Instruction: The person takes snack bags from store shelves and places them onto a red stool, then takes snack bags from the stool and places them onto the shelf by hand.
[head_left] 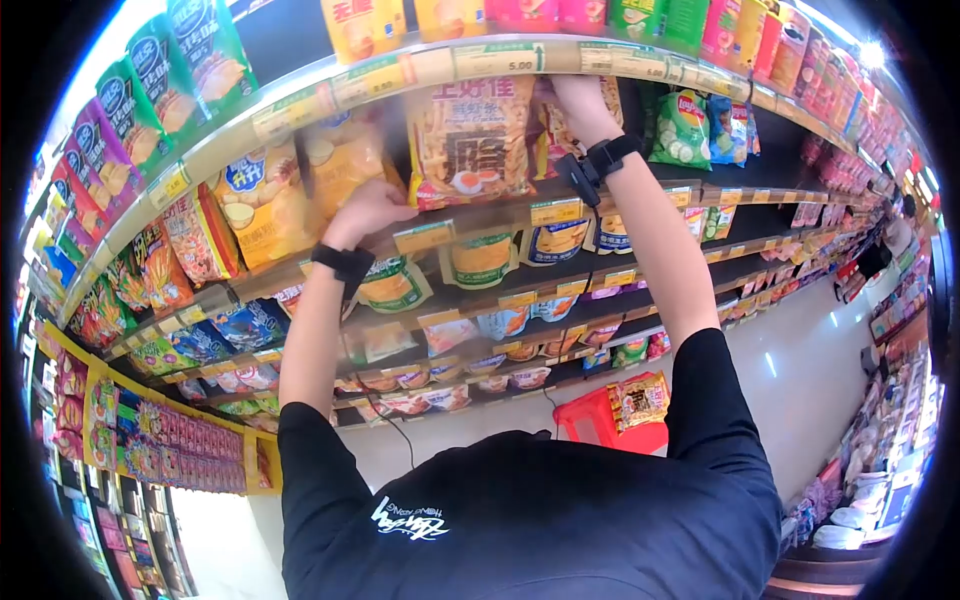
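My left hand is at the front of the upper snack shelf, slightly blurred. Its thumb stretches toward the lower left corner of a large shrimp cracker bag, and its other fingers lie by the right side of a yellow potato chip bag. The cracker bag stands upright, facing me. My right hand reaches in under the price rail, beside a second bag of similar colours to the right. Its fingertips are hidden, so its grip does not show. Both wrists wear black straps.
Above runs the curved price rail, with snack packs on top. Green chip bags stand to the right. Lower shelves carry pouches. A red basket with a snack bag in it is on the floor. A dark cable hangs from my right wrist.
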